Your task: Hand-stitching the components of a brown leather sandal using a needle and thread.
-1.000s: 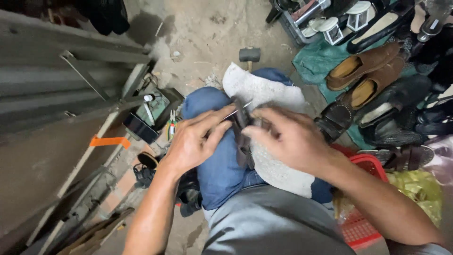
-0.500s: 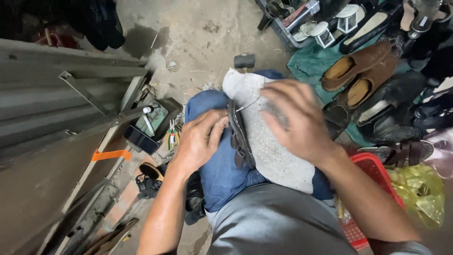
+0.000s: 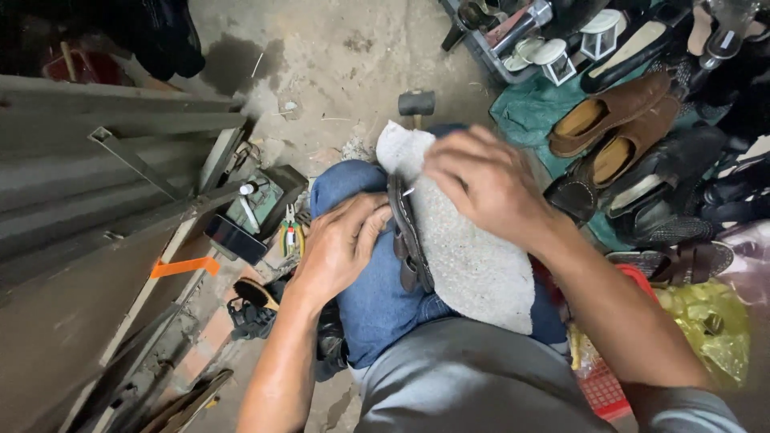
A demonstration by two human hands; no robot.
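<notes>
— Starting big: grey cloth [image 3: 469, 256] spread over the lap, draped on the jeans-clad knee [image 3: 377, 305]. Any shift there?

— Barely. Same place as a second ago, only more of it showing now.

— And the dark sandal [image 3: 409, 240]?

— Lying on edge along the cloth's left border, on the knee. Not moved.

— Hands, then.

— Left hand [image 3: 341, 248] pressed to the sandal's side, fingers curled against the straps, pinning it down. Same grip as before. Right hand [image 3: 481, 180] different: a second ago down at the sandal, nearly touching the left; now lifted off and drawn up over the top of the cloth, fingers loosely bent, back toward the camera.

— Holding anything?

— Cannot tell; palm and fingertips hidden.

— So, for the work in hand?

— Sandal steadied by the left alone at this point, the right clear of it.

— Anything smaller?

— Tiny pale glint [image 3: 407, 191] at the sandal's upper end, too small to identify. Further off, a hammer [image 3: 417, 103] on the floor beyond the knee, untouched.
</notes>
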